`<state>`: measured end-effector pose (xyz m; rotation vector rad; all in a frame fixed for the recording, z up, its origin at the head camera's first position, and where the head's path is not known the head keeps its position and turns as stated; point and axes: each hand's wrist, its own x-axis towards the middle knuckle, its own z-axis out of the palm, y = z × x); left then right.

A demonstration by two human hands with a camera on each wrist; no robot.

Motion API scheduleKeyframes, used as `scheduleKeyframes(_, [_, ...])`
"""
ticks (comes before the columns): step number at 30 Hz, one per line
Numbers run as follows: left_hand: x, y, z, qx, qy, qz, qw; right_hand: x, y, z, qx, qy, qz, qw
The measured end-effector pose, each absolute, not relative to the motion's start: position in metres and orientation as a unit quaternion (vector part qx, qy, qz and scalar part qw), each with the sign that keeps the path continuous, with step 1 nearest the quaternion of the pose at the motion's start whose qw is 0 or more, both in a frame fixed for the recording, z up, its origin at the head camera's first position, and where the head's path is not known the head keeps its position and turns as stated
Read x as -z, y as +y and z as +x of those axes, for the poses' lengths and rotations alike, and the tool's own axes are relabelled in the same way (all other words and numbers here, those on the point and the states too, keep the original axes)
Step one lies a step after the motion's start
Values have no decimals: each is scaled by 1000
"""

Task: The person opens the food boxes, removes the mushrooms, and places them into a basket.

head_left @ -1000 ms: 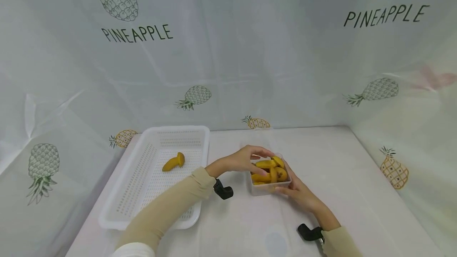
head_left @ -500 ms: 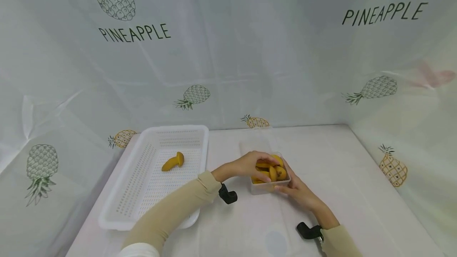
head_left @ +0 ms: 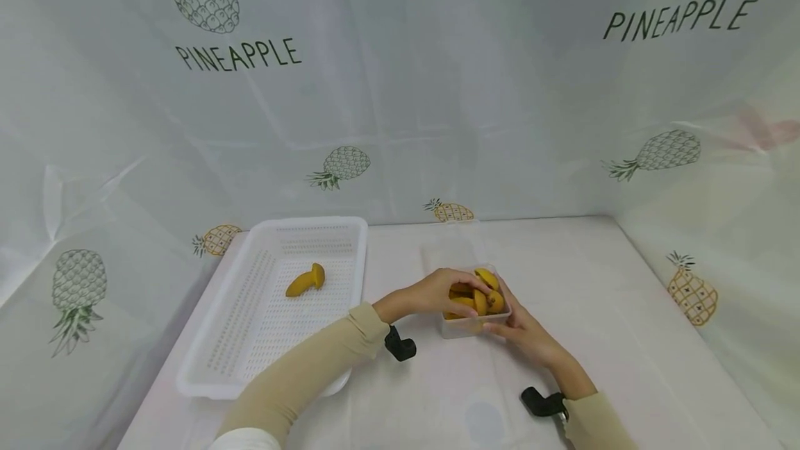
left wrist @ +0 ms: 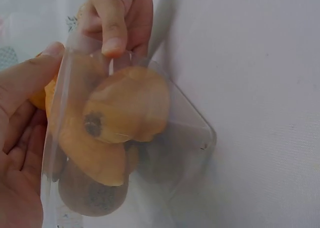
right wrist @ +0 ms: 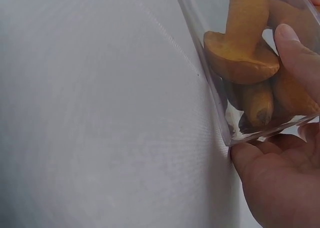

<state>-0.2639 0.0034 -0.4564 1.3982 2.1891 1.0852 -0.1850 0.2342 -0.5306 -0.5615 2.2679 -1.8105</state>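
A clear plastic box (head_left: 459, 328) packed with several yellow-brown mushrooms stands on the table. My left hand (head_left: 428, 295) reaches over its rim, with thumb and fingers curled about a mushroom (head_left: 480, 302) inside. On the box's right side, my right hand (head_left: 528, 339) grips the walls, thumb at the front. Through the clear wall, the left wrist view shows a mushroom (left wrist: 132, 105) with a dark stem end. In the right wrist view a mushroom cap (right wrist: 242, 60) presses near the wall, and the right thumb (right wrist: 297, 55) lies against the box.
A white perforated basket (head_left: 363, 248) stands at the left, with one mushroom (head_left: 306, 280) lying in it. Behind the box lies a translucent lid (head_left: 455, 245). Black wrist cameras (head_left: 400, 344) hang under the forearms. A pineapple-print sheet (head_left: 412, 89) rises at the back.
My left hand has moved right and down into the box, its fingers closing in on the mushrooms. The right hand keeps its grip on the box, and the basket's mushroom stays put.
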Motion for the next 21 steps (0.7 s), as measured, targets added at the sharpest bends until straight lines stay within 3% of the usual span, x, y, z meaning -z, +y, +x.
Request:
scheduleKeyframes(15, [457,3,-263,-414,742,510,133,530,235,-185,606,767,-190,94])
scheduleKeyframes(21, [457,3,-261,-432,721,522,146,531,234,-186,629,746,-196,96])
